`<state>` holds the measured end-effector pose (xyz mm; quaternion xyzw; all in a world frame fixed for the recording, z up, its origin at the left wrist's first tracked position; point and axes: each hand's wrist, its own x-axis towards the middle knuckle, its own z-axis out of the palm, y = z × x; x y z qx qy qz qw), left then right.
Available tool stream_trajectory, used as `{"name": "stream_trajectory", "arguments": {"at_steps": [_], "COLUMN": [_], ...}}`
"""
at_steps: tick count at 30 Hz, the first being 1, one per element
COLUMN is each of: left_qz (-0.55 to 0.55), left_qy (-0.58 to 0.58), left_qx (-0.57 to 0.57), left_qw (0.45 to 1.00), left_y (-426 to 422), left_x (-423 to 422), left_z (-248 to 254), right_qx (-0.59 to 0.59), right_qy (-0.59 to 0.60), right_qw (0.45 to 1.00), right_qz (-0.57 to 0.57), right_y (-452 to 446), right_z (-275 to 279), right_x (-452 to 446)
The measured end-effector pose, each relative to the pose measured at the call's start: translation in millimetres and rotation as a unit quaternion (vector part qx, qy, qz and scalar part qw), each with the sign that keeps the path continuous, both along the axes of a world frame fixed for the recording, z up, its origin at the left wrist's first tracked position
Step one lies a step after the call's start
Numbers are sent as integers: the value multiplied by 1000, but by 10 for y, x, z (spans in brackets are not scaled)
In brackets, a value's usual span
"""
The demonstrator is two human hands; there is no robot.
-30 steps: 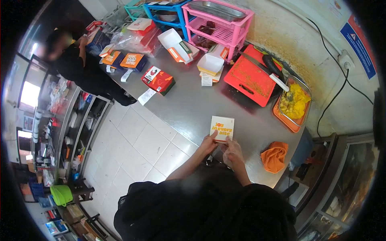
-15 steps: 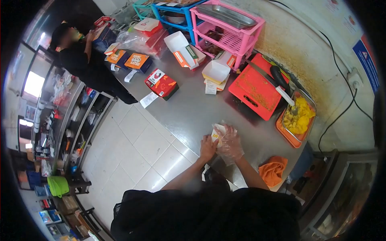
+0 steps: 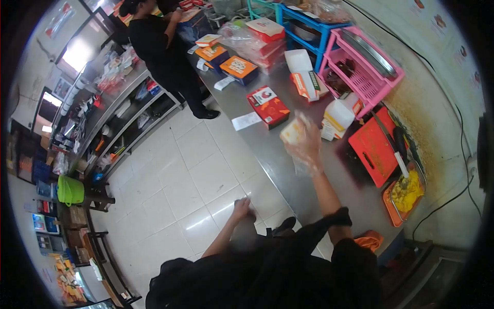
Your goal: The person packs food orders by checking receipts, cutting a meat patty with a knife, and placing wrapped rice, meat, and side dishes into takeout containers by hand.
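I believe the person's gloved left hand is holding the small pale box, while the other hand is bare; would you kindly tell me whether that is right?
Not quite: the head view shows that the gloved hand holding the small pale box is the right hand. The other, the left hand, is indeed bare.

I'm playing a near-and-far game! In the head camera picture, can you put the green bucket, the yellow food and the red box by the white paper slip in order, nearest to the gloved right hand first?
From the right hand:
1. Red box: just past it, to its left.
2. Yellow food: off to its right.
3. Green bucket: far over on the left side.
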<state>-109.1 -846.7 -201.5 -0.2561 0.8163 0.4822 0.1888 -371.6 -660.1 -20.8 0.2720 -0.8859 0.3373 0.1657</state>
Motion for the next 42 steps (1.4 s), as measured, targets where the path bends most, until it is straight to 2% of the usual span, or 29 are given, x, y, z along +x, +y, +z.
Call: {"name": "stream_trajectory", "arguments": {"at_steps": [1, 2, 3, 5, 6, 8, 9, 10, 11, 12, 13, 15, 17, 18, 19, 20, 21, 23, 24, 25, 26, 30, 32, 34, 36, 37, 38, 40, 42], "left_qz": [-25, -77, -80, 19, 14, 5, -10, -27, 52, 61, 70, 2, 27, -25, -71, -111, -73, -93, -372, -414, -397, -338, -148, -52, 21, 79, 138, 224, 237], "left_qy": [23, -61, -59, 40, 31, 12, -78, -167, -124, -106, -89, -27, -79, -85, -86, -67, -56, 156, 307, 628, 633, 639, 746, 734, 791, 785, 774, 793, 767], "left_qx": [-47, -117, -114, 87, 91, 100, 130, 155, 260, 276, 291, 402, 434, 500, 560, 665, 675, 500, 380, 274, 235, 304, 86, -6, -213, -251, -289, -410, -457], "left_qw": [998, 988, 989, 995, 995, 995, 988, 973, 956, 953, 950, 915, 897, 861, 821, 736, 732, 847, 789, 599, 622, 621, 644, 677, 573, 561, 546, 391, 384], "left_y": [-323, -575, -653, -778, -905, -1158, -1496, -1851, -1993, -2102, -2163, -2368, -2441, -2509, -2607, -2742, -2946, -3263, -3447, -3394, -3699, -4673, -5643, -6477, -6976, -7082, -7186, -7605, -8063], "left_x": [466, 1010, 1349, 1926, 1847, 1678, 1721, 1738, 1599, 1437, 1153, 719, 420, 193, -52, -254, -449, -768, -1013, -934, -867, -746, -582, -51, 438, 648, 783, 823, 1153], "left_z": [-609, -1386, -1314, -792, -206, 985, 510, 38, 227, 425, 819, 1098, 796, 1088, 1559, 1910, 1945, 2701, 3114, 3269, 3520, 4340, 4375, 4485, 4578, 4673, 4783, 4719, 4641], "right_qx": [-7, -13, -9, 11, 16, 251, 356, 360, 312, 262, 233, 42, 61, 52, 85, 86, 109, 166, 207, 240, 268, 313, 309, 279, 275, 289, 324, 273, 247], "right_qy": [26, 51, 53, -8, -4, -92, -107, -111, -81, -52, 60, 125, 26, 47, 144, 1, 58, -160, -241, -295, -335, -414, -413, -390, -388, -381, -339, -279, -251], "right_qw": [999, 998, 998, 990, 990, 952, 911, 908, 927, 942, 948, 986, 996, 998, 985, 996, 992, 972, 947, 924, 903, 854, 853, 863, 841, 807, 807, 788, 769], "right_qz": [-17, -35, -37, -140, -143, -151, -180, -185, -195, -203, -207, -99, -66, -6, -32, 23, 4, 40, 44, 43, 37, 41, 84, 160, 259, 346, 360, 476, 533], "right_y": [-267, -515, -728, -1119, -1269, -1450, -1575, -1701, -1826, -1949, -2153, -2479, -2950, -3145, -3273, -3354, -3412, -3659, -3657, -3686, -3865, -5150, -6063, -7217, -8437, -9039, -9589, -10532, -11266], "right_z": [64, 106, 180, 333, 184, -313, -13, 76, 153, 219, 255, -161, -420, -828, -1164, -1572, -2207, -2877, -3213, -3400, -3512, -3630, -3659, -3765, -3776, -3346, -2990, -2693, -2267], "right_x": [-200, -343, -397, -478, -633, -896, -688, -603, -574, -532, -330, -227, 253, 365, 574, 626, 712, 721, 715, 667, 616, 433, 266, 181, 218, 305, 547, 912, 1378]}}
